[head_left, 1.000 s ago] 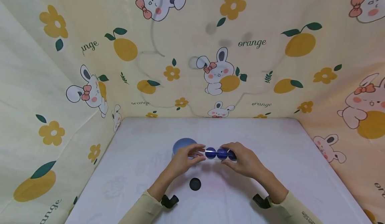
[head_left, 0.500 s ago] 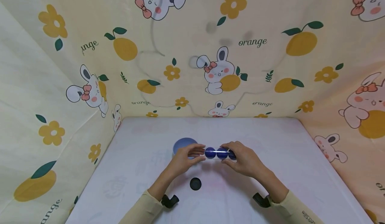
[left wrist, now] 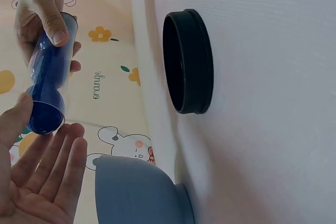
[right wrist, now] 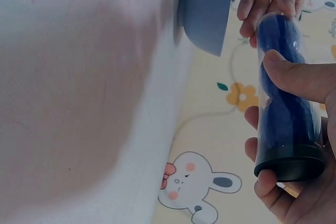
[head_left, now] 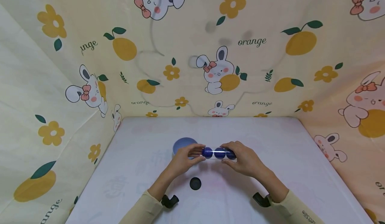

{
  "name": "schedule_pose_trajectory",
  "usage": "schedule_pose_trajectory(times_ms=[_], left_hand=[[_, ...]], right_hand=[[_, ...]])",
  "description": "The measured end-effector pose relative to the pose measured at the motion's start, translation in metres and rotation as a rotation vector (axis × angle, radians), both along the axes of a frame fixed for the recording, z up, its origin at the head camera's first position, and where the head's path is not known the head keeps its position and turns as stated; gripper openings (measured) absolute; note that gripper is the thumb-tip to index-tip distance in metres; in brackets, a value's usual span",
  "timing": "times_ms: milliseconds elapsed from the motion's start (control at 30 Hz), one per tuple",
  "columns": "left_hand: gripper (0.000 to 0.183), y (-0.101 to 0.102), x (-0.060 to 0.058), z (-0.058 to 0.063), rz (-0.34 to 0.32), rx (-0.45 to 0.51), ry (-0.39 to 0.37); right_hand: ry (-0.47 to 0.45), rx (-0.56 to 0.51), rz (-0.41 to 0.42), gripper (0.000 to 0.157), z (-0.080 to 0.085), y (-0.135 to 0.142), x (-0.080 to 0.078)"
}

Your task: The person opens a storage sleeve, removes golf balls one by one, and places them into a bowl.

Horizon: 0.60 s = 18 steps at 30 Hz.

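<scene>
Head view: right fingers [head_left: 229, 164] partly cover the tube's [head_left: 214, 153] rightmost blue ball [head_left: 230, 154].

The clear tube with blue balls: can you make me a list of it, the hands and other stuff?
tube: clear, held sideways above the table
balls: blue, three showing, inside tube
right hand: grips tube near its black end
left hand: at the other end
bowl: blue, on table, partly behind left hand
loose cap: black, on table, nearer the person

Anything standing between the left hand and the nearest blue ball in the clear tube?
Nothing visible: that blue ball sits at the clear tube's uncapped end, by the left hand. The loose black cap lies on the table.
</scene>
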<state>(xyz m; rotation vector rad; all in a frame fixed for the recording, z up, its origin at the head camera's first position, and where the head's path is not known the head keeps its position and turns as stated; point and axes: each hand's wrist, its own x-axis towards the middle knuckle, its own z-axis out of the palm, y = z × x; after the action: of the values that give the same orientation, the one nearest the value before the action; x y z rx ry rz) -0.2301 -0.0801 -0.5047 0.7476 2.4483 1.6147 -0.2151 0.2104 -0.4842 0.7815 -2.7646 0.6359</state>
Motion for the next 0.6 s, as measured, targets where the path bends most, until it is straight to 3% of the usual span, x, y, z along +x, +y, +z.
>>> schedule_pose_trajectory(times_ms=[267,600], left_hand=[[0.049,-0.0007,0.0003,-0.0006,-0.015,-0.012,0.01],[0.045,-0.003,-0.0006,-0.0012,0.006,-0.012,-0.047]], right_hand=[[-0.011,0.003,0.011,0.055,-0.0008,0.0022,-0.0007],[-0.015,-0.012,0.027,0.056,-0.0009,0.0025,-0.0003]])
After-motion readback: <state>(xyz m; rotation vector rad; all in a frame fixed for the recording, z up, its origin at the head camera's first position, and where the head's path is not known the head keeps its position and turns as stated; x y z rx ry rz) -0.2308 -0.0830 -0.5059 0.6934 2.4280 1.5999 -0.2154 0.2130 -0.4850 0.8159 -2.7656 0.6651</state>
